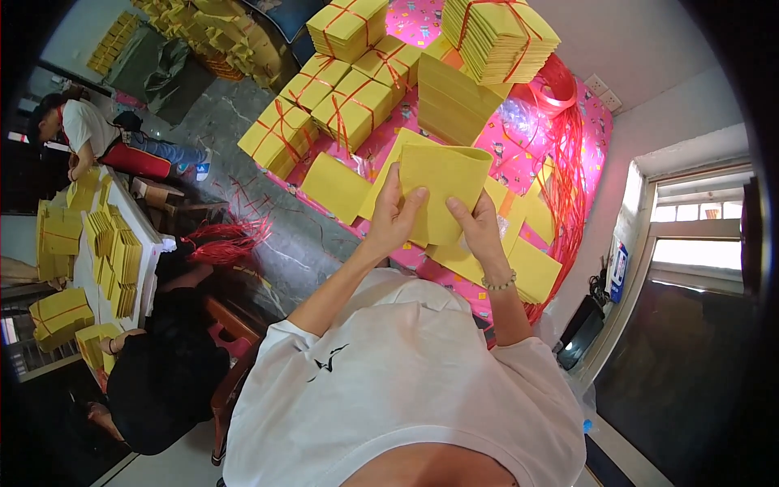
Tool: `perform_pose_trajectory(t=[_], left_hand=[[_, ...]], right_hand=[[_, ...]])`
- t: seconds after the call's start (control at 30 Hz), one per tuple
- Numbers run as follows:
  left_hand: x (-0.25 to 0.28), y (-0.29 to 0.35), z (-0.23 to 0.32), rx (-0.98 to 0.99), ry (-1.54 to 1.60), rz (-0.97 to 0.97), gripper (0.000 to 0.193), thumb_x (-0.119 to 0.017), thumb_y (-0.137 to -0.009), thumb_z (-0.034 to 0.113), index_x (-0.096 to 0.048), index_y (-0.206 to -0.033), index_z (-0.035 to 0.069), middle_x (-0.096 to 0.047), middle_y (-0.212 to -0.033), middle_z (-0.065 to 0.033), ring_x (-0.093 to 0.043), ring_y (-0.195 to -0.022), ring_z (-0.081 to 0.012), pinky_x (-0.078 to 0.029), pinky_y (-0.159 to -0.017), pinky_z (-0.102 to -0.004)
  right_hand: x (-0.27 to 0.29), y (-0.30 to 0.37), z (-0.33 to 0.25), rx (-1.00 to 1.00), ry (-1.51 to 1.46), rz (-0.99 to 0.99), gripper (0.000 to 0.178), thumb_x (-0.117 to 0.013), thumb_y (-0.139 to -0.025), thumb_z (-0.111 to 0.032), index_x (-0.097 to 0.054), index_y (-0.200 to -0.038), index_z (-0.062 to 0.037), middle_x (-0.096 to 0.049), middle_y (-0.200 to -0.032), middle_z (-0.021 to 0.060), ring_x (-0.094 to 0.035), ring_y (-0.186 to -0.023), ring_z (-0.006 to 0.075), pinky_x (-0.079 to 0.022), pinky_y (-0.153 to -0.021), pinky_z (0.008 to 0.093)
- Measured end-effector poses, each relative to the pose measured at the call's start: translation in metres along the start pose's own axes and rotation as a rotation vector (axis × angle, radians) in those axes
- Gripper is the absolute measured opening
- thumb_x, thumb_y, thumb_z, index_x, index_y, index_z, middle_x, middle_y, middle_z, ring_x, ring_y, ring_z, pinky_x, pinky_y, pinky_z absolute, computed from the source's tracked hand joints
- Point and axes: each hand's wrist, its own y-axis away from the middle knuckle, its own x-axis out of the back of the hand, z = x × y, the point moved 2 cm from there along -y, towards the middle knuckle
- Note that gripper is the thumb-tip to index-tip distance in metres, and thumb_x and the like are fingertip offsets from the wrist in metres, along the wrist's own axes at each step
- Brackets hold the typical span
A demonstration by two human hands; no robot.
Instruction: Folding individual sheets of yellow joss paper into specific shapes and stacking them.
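A folded stack of yellow paper (445,180) is held up in front of me, its upper right edge curving over in a rounded fold. My left hand (398,209) grips the stack's left side, thumb on the front face. On the lower right, my right hand (480,229) closes round the edge, thumb also on the front. More yellow paper shows behind the stack. Below and beside it, loose yellow sheets (537,272) lie on the pink patterned tablecloth (599,154). Another flat yellow piece (334,188) lies left of my hands.
Yellow bundles tied with red ribbon (354,104) stand at the table's back left; a tall stack (501,45) stands behind. Red ribbon strands (568,191) hang along the right. At left, two people work by a white table (148,231). A red chair (231,341) stands near.
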Motion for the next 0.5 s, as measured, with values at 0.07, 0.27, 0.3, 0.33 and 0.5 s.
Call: perform_pose_trajectory(t=[0.07,0.27,0.3,0.33,0.5], left_hand=[[0.001,-0.0006,0.0012,0.015,0.0,-0.003,0.037,-0.046,-0.093,0.005,-0.035,-0.128,-0.001,-0.051,-0.118,-0.01,-0.048,-0.111,-0.014,-0.039,-0.093,-0.0267],[0.0027,-0.0036,0.0024,0.009,-0.129,-0.022,0.035,-0.047,-0.092,0.004,-0.037,-0.126,-0.001,-0.052,-0.117,-0.0101,-0.049,-0.108,-0.0137,-0.04,-0.09,-0.0264],[0.0025,-0.0034,0.0028,0.028,-0.157,-0.033,0.035,-0.047,-0.092,0.004,-0.038,-0.125,-0.001,-0.052,-0.116,-0.0103,-0.049,-0.107,-0.0137,-0.041,-0.089,-0.0265],[0.002,-0.0028,0.0021,0.029,-0.157,-0.034,0.035,-0.047,-0.092,0.004,-0.038,-0.125,-0.001,-0.052,-0.116,-0.0103,-0.049,-0.107,-0.0137,-0.041,-0.089,-0.0265],[-0.0063,0.0007,0.0054,-0.034,-0.135,0.056,0.029,-0.044,-0.093,0.005,-0.037,-0.121,-0.001,-0.054,-0.109,-0.0108,-0.051,-0.101,-0.0153,-0.042,-0.087,-0.0278]], right_hand=[[-0.0001,0.0003,-0.0017,0.001,-0.008,-0.007,0.04,-0.059,-0.09,-0.009,-0.043,-0.125,0.0001,-0.059,-0.111,0.0069,-0.056,-0.1,0.0119,-0.047,-0.085,0.0267],[0.0019,-0.0005,0.0011,0.027,-0.011,-0.017,0.038,-0.059,-0.09,-0.009,-0.045,-0.124,0.0,-0.058,-0.112,0.0062,-0.056,-0.1,0.012,-0.046,-0.085,0.027],[0.0028,0.0,0.0014,0.026,-0.012,-0.016,0.038,-0.059,-0.09,-0.009,-0.045,-0.124,0.0,-0.058,-0.112,0.0062,-0.056,-0.1,0.012,-0.046,-0.085,0.027],[0.0041,0.0004,0.002,0.005,-0.012,-0.016,0.038,-0.059,-0.09,-0.009,-0.045,-0.124,-0.0001,-0.058,-0.112,0.0061,-0.056,-0.1,0.012,-0.046,-0.086,0.0271],[0.0029,0.0005,-0.0015,0.045,0.046,-0.036,0.037,-0.057,-0.091,-0.009,-0.045,-0.124,-0.0001,-0.058,-0.113,0.0056,-0.056,-0.099,0.0105,-0.047,-0.084,0.0261]])
